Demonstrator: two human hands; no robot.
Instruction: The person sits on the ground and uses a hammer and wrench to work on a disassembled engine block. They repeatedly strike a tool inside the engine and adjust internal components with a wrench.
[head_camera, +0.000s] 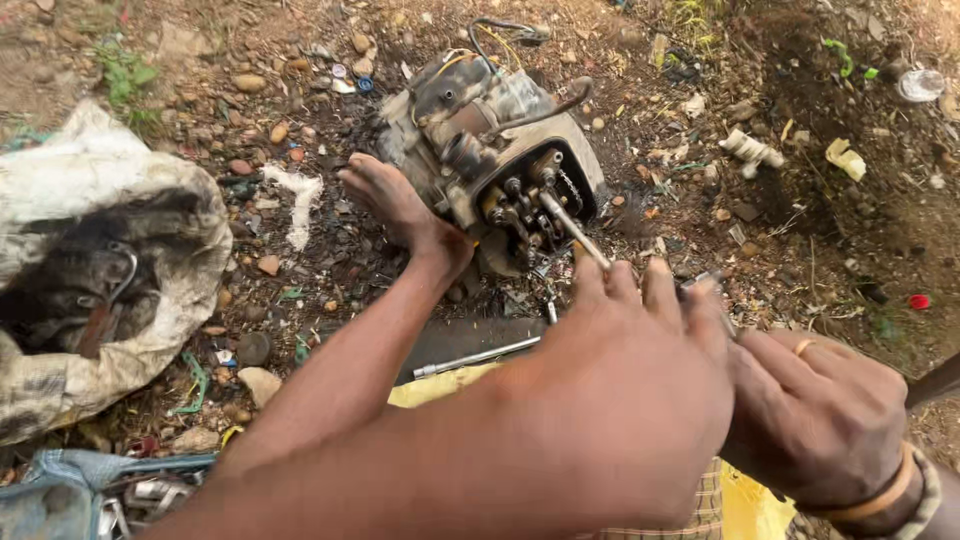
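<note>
On dirt, both hands (700, 400) closed round wrench (572, 228) in engine (495, 150).

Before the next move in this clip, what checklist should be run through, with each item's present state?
1. Slim metal rod tool tip reaches into the open side of the grimy grey engine: ok.
2. Bare foot pressed against the engine to steady it: ok.
3. Left hand closed over the rod's near end: ok.
4. Right hand grip on the tool: cannot tell, hidden behind the left hand.
5. Silver bar lies on the dirt, apart from both hands: ok.
</note>
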